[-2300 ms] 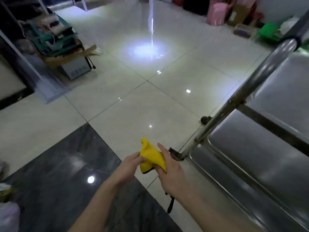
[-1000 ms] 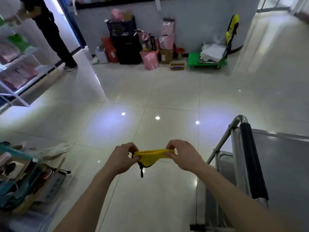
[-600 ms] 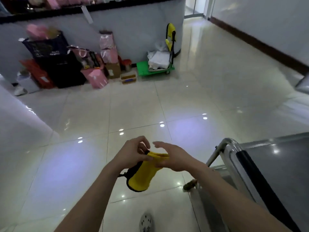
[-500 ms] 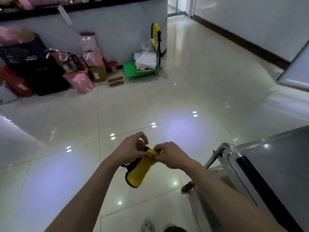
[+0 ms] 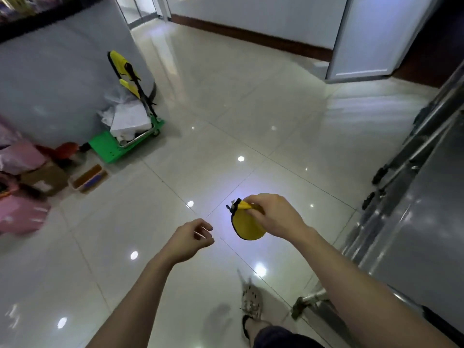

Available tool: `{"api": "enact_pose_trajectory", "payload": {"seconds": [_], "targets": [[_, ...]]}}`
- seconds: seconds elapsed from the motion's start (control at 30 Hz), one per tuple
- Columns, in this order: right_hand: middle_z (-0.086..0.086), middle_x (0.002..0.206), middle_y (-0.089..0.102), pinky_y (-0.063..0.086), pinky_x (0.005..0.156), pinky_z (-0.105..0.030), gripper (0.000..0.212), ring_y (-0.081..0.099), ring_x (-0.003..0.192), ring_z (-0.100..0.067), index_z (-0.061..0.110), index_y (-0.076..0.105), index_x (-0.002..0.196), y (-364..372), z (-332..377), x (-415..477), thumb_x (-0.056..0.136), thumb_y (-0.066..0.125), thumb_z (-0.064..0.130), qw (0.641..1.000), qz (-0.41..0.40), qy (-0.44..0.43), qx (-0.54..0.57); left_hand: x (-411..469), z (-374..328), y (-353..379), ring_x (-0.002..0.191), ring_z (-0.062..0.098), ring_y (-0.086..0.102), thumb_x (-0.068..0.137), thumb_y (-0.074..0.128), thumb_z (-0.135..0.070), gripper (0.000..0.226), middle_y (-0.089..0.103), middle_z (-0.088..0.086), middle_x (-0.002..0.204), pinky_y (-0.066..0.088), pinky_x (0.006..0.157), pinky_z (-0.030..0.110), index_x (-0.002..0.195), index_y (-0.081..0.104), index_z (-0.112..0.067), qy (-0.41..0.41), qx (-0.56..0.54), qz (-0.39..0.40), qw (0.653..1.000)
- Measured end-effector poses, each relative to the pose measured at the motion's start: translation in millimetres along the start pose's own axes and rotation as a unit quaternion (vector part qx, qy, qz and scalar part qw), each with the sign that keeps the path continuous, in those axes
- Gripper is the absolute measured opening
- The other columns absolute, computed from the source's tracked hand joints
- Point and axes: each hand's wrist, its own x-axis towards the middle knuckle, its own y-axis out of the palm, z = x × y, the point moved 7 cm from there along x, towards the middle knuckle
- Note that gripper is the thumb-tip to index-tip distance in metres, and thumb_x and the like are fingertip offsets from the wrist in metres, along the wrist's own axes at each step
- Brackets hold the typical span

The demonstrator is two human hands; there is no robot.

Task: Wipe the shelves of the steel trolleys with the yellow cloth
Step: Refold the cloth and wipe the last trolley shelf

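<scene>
The right hand [image 5: 275,216] pinches the yellow cloth [image 5: 247,226], which hangs above the tiled floor [image 5: 226,96]. The left hand [image 5: 189,238] holds nothing, fingers loosely curled. A steel trolley [image 5: 414,222] stands at the floor's right edge.

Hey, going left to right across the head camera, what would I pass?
Pink bag → green cart → left hand → yellow cloth → right hand → steel trolley.

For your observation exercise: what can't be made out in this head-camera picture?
Steel trolley, head view: cut off by right edge; shelf count unclear.
Yellow cloth, head view: partly hidden by gripping right hand.
Pink bags, head view: motion-blurred at left edge.
</scene>
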Motion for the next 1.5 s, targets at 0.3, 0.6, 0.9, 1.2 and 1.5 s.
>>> {"api": "enact_pose_trajectory", "payload": {"seconds": [0.3,0.6,0.9,1.2,1.5], "targets": [[0.013,0.093,0.068,0.050,0.072,-0.038,0.015,0.061,0.087,-0.017,0.037,0.063,0.111,-76.0,-91.0,106.4,0.098,0.057,0.035,0.988,-0.066,0.140,-0.023,220.6,-102.0,-65.1,0.095,0.029,0.074,0.099,0.069,-0.025,0.010,0.077,0.005,0.093,0.060,0.090,0.045,0.108,0.071,-0.029,0.079,0.049,0.064,0.994],[-0.001,0.109,0.073,0.052,0.085,-0.044,0.009,0.065,0.102,-0.032,0.028,0.063,0.111,-145.0,-201.2,142.3,0.101,0.061,0.028,0.925,-0.169,0.339,-0.038,435.1,-275.2,-19.2,0.089,0.010,0.073,0.104,0.067,-0.021,0.007,0.077,-0.013,0.098,0.056,0.086,0.030,0.104,0.072,-0.027,0.276,0.218,0.208,0.913],[0.009,0.101,0.068,0.049,0.079,-0.034,0.026,0.063,0.089,-0.019,0.027,0.068,0.126,-183.7,-264.0,116.3,0.101,0.062,0.019,0.791,-0.343,0.506,0.020,530.4,-456.9,101.0,0.090,0.021,0.067,0.103,0.068,-0.026,0.017,0.068,-0.009,0.095,0.046,0.077,0.028,0.119,0.068,-0.020,0.479,0.460,0.322,0.675],[0.010,0.106,0.068,0.045,0.078,-0.032,0.023,0.061,0.095,-0.017,0.036,0.063,0.119,-193.2,-350.7,107.3,0.103,0.059,0.021,0.701,-0.396,0.590,0.061,576.2,-565.3,240.6,0.108,0.018,0.067,0.103,0.066,-0.035,0.026,0.072,-0.007,0.118,0.054,0.095,0.034,0.127,0.067,-0.026,0.539,0.531,0.391,0.524],[0.020,0.104,0.059,0.054,0.076,-0.040,0.031,0.065,0.088,-0.024,0.037,0.057,0.119,-219.8,-407.7,129.1,0.101,0.054,0.012,0.631,-0.418,0.645,0.107,585.2,-583.1,365.9,0.126,0.018,0.060,0.096,0.077,-0.027,0.053,0.059,-0.006,0.142,0.051,0.104,0.037,0.144,0.057,-0.028,0.574,0.555,0.472,0.374]]}}
